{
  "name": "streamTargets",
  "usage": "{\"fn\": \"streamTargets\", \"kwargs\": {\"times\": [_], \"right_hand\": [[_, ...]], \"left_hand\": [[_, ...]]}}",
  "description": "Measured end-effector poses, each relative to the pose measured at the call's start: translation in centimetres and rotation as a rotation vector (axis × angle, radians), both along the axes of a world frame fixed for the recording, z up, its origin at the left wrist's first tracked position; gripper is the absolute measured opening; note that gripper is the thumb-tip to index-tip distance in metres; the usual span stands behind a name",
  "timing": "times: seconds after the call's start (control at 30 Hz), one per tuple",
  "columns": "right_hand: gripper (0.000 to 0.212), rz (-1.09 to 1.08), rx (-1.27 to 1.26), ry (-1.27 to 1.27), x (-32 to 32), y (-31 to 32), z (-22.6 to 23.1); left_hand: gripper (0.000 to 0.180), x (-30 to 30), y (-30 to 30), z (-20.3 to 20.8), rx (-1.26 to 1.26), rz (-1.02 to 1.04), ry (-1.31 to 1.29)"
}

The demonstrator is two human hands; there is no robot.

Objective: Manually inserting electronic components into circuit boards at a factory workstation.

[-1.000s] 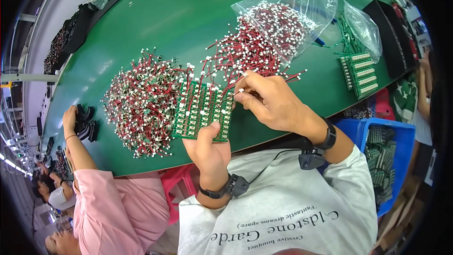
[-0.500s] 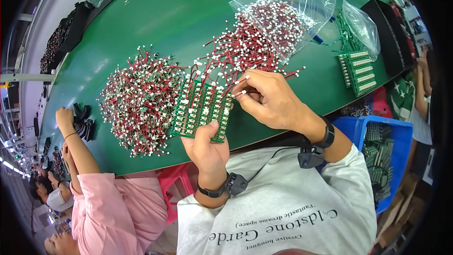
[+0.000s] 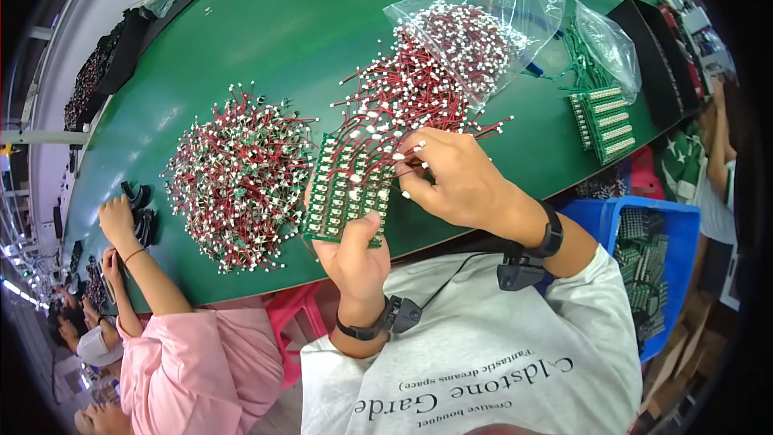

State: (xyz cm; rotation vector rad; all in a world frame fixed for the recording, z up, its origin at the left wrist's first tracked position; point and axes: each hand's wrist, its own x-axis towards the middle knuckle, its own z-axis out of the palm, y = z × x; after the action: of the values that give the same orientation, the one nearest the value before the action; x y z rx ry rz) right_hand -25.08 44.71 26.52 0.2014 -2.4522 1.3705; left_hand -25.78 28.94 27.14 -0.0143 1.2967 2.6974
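Observation:
My left hand point(image 3: 351, 259) grips a green circuit board panel point(image 3: 328, 213) by its near edge, thumb on top. Rows of small white connectors cover the panel, and red-and-black wires with white plugs stand up from its far part. At the panel's right edge my right hand point(image 3: 463, 181) is closed in a pinch on short wire leads point(image 3: 412, 163) with white plugs. Its fingertips are partly hidden, so how many leads it holds I cannot tell. Just beyond the panel lies a heap of loose red wire leads point(image 3: 419, 72), spilling from a clear plastic bag point(image 3: 527, 0).
Left of the panel is a large pile of wired small boards point(image 3: 237, 185). Connector panels point(image 3: 608, 125) and a black box point(image 3: 656, 56) stand at the right of the green table point(image 3: 266, 24). A blue bin point(image 3: 684, 234) holds boards below. A co-worker in pink point(image 3: 193, 362) sits at left.
My right hand has moved slightly left and down along the panel's right edge, still pinching leads. The panel has tilted a little in my left hand.

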Motion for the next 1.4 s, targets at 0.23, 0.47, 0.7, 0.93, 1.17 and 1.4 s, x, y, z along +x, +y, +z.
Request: {"fn": "streamTargets", "kwargs": {"times": [0.23,0.47,0.7,0.93,1.17,1.4], "right_hand": [[0.023,0.009,0.382,0.109,0.7,-0.6,0.3],[0.025,-0.012,0.374,0.033,1.3,-0.5,0.7],[0.013,-0.071,0.432,0.196,0.5,-0.5,-0.3],[0.023,-0.043,-0.031,0.157,0.1,0.6,-0.2],[0.016,-0.013,-0.218,-0.187,0.3,1.1,0.3],[0.015,-0.01,-0.366,-0.195,0.6,1.2,0.3]], "left_hand": [[0.074,0.1,-0.2,-0.3,-0.211,-0.077,0.046],[0.076,-0.1,-0.2,0.0,-0.217,-0.08,0.067],[0.084,-0.5,0.4,0.3,-0.143,-0.112,0.087],[0.056,-1.1,-0.5,-0.4,-0.047,0.09,0.01],[0.058,-1.4,-0.9,-0.4,0.048,0.063,-0.034],[0.057,-1.3,-1.0,-1.2,0.053,0.042,-0.014]]}}
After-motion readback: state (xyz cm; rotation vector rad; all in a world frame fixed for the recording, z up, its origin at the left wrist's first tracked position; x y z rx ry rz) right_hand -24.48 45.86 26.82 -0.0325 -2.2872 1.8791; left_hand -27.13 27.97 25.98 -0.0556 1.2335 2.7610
